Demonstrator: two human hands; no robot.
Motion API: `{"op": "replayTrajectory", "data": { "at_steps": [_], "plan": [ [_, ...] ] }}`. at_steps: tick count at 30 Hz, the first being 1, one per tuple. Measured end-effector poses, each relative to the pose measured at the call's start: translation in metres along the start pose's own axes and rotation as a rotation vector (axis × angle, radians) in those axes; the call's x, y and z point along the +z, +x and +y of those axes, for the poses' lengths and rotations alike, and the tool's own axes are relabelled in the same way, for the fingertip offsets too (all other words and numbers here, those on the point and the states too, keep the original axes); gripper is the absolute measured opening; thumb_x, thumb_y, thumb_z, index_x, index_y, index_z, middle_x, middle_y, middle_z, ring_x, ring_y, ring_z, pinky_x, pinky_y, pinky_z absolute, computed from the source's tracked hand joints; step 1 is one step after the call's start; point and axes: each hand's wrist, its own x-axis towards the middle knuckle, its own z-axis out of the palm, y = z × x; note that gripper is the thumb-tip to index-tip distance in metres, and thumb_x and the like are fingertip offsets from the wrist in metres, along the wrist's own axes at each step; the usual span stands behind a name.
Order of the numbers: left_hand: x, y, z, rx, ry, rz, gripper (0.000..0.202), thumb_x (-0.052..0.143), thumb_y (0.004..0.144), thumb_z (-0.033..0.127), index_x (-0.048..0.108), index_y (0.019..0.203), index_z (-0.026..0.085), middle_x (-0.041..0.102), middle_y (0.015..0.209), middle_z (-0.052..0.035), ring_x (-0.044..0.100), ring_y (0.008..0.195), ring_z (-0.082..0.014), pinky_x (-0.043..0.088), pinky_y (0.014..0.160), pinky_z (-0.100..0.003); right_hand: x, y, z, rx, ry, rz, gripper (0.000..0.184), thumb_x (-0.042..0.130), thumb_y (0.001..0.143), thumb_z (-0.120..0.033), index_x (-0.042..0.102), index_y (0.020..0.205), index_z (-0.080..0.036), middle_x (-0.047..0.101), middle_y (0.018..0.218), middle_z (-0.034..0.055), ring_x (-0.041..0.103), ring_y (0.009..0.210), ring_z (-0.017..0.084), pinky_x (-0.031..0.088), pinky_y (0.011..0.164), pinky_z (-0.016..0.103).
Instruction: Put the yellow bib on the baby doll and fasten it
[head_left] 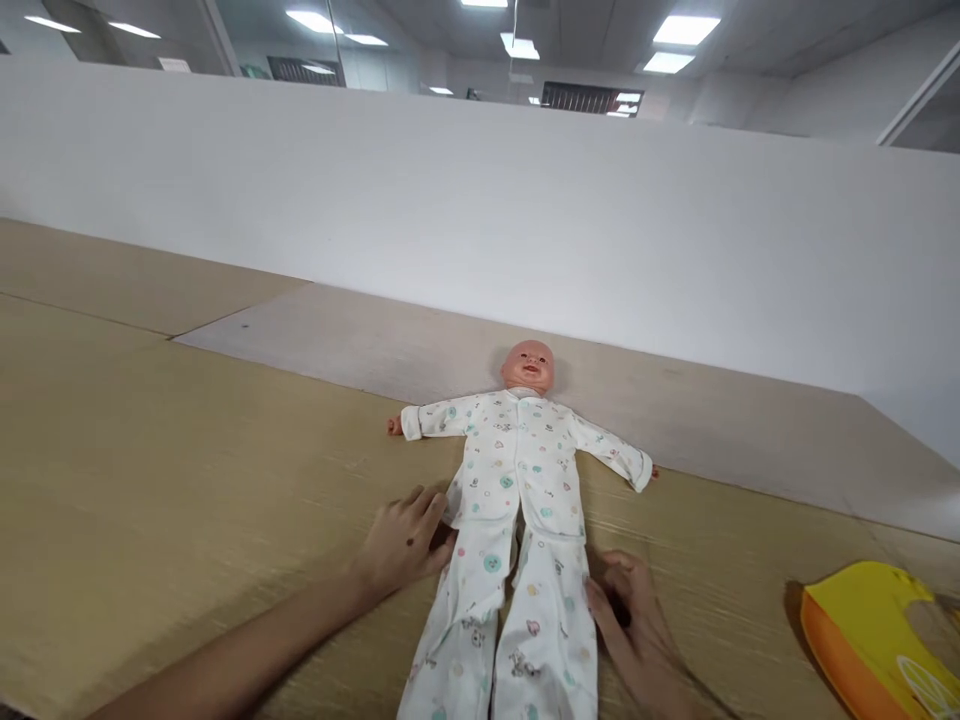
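A baby doll (529,367) lies on its back with its arms spread. It wears a white printed long-sleeved baby top (517,460) and matching baby trousers (544,630). At the waist on the left, my left hand (409,540) has its thumb and fingers closed at the side hem of the top. My right hand (634,620) is on the other side, fingers curled and thumb against the outer edge of the trousers near the hip. The fingertips of both hands are partly hidden by the cloth and shadow. The trouser ends run out of view at the bottom.
A yellow and orange piece with a white print (862,620) lies at the right edge, partly cut off. The wooden table (187,480) meets a paler board strip and a white partition (450,200) behind the doll. Glass panels rise above it.
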Motion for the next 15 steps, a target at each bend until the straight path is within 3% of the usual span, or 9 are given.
{"op": "replayTrajectory", "data": {
  "at_steps": [3,6,9,12,15],
  "plan": [
    [0.001,0.006,0.004,-0.009,0.018,-0.076,0.020,0.047,0.087,0.025,0.065,0.090,0.017,0.074,0.091,-0.0136,0.069,0.085,-0.0269,0.051,0.067,-0.034,-0.001,0.020,0.006,-0.158,-0.239,0.045,0.034,0.048,0.093,-0.044,0.042,0.122,-0.029,0.057,0.065,-0.0045,0.057,0.049,0.020,0.048,0.049,0.030],
    [-0.004,0.009,0.006,-0.075,-0.057,-0.124,0.023,0.043,0.088,0.020,0.064,0.082,0.017,0.074,0.084,-0.0124,0.069,0.077,-0.0260,0.047,0.066,-0.034,0.005,0.034,0.012,-0.236,-0.376,0.014,0.036,0.045,0.094,-0.040,0.044,0.127,-0.024,0.068,0.076,0.0012,0.066,0.059,0.023,0.051,0.054,0.033],
    [-0.011,0.008,0.009,-0.158,-0.278,-0.061,0.030,0.037,0.092,0.025,0.063,0.077,0.020,0.074,0.080,-0.0088,0.066,0.073,-0.0234,0.045,0.066,-0.034,0.007,0.043,0.016,-0.279,-0.473,-0.024,0.024,0.041,0.095,-0.036,0.056,0.110,-0.025,0.073,0.087,0.0052,0.071,0.072,0.026,0.052,0.059,0.034],
    [-0.015,0.006,0.013,-0.275,-0.604,-0.017,0.039,0.030,0.096,0.031,0.058,0.070,0.022,0.067,0.066,-0.0018,0.061,0.064,-0.0184,0.045,0.065,-0.030,0.007,0.048,0.018,-0.299,-0.520,-0.004,0.025,0.034,0.095,-0.034,0.056,0.087,-0.025,0.069,0.072,0.0031,0.067,0.062,0.024,0.046,0.056,0.032],
    [-0.011,0.004,0.016,-0.373,-0.820,-0.027,0.045,0.028,0.096,0.038,0.048,0.059,0.022,0.053,0.050,0.0010,0.053,0.053,-0.0156,0.044,0.059,-0.029,0.006,0.048,0.020,-0.310,-0.474,0.001,0.024,0.033,0.095,-0.031,0.052,0.080,-0.024,0.063,0.065,0.0010,0.064,0.059,0.021,0.043,0.058,0.030]
  ]
}}
